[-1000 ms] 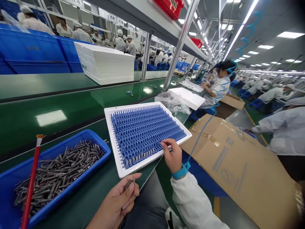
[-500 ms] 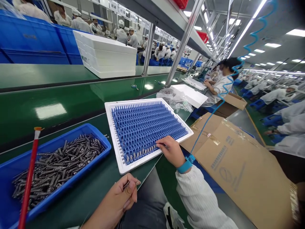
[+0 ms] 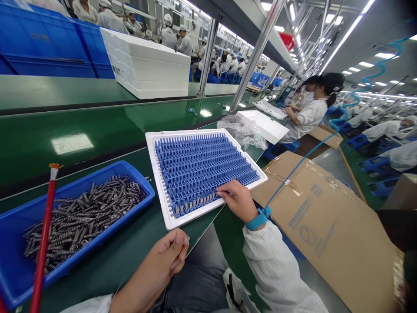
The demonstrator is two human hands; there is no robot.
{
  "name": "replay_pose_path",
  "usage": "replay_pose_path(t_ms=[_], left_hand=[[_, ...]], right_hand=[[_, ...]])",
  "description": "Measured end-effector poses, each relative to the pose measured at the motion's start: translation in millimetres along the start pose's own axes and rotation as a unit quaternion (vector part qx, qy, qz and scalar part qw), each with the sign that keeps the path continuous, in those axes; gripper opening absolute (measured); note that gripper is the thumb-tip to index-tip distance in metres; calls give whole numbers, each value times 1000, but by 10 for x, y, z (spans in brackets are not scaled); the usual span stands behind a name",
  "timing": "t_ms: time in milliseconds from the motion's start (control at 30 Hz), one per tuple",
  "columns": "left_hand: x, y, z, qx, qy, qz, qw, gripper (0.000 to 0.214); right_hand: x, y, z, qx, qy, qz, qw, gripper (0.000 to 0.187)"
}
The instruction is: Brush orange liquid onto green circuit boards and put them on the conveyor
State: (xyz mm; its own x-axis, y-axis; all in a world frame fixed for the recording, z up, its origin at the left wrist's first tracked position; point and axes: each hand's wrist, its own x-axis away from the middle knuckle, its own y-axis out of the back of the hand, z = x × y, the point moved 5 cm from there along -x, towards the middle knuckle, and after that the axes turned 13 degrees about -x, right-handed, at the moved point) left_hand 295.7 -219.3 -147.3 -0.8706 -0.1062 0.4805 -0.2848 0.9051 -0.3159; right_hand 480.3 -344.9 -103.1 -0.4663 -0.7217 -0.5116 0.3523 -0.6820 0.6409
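My right hand [image 3: 237, 201] rests at the near row of a blue slotted insert [image 3: 205, 169], which sits in a white plastic tray [image 3: 157, 174]. Its fingertips touch the small metal springs [image 3: 195, 203] standing in that row. A blue wrist strap [image 3: 257, 219] circles that wrist. My left hand [image 3: 159, 256] is pinched shut by the tray's near corner, with only a small metal tip showing between the fingers. To its left, a blue bin [image 3: 81, 184] holds a heap of dark metal springs [image 3: 84, 221], and a red rod [image 3: 45, 230] leans across it.
A cardboard sheet [image 3: 319, 230] lies right of the tray, crossed by a blue coiled cord [image 3: 293, 179]. Beyond are a plastic bag [image 3: 243, 132], a white foam lid [image 3: 263, 126] and a seated co-worker [image 3: 306, 119]. White foam trays [image 3: 145, 65] are stacked behind.
The whole view has shifted down and rotated slightly. The spring visible in my left hand is now almost hidden by the fingers. My right hand stays at the tray's near row.
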Motion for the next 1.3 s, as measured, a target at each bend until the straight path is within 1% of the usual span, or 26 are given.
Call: replay_pose_path(t_ms=[167, 300, 400, 600, 733, 967, 1300], left_hand=[[4, 10, -26, 11, -23, 0, 1000, 55], [2, 34, -9, 22, -5, -5, 1000, 53], [-3, 41, 2, 26, 1, -4, 1000, 52], [-24, 38, -9, 24, -7, 6, 1000, 51], [-37, 47, -7, 21, -7, 10, 1000, 54], [-49, 63, 21, 18, -1, 14, 1000, 52], [-51, 69, 26, 10, -14, 19, 1000, 52]], right_hand=[[27, -5, -63, -1, -27, 39, 999, 20], [50, 3, -100, -6, -56, 78, 995, 22], [56, 10, -92, -1, -64, 94, 993, 22], [19, -15, -47, 30, -48, 113, 992, 21], [9, -50, -24, 48, -29, 131, 990, 18], [48, -47, 13, 54, -33, 138, 988, 21], [-13, -18, -11, 76, -41, 110, 990, 18]])
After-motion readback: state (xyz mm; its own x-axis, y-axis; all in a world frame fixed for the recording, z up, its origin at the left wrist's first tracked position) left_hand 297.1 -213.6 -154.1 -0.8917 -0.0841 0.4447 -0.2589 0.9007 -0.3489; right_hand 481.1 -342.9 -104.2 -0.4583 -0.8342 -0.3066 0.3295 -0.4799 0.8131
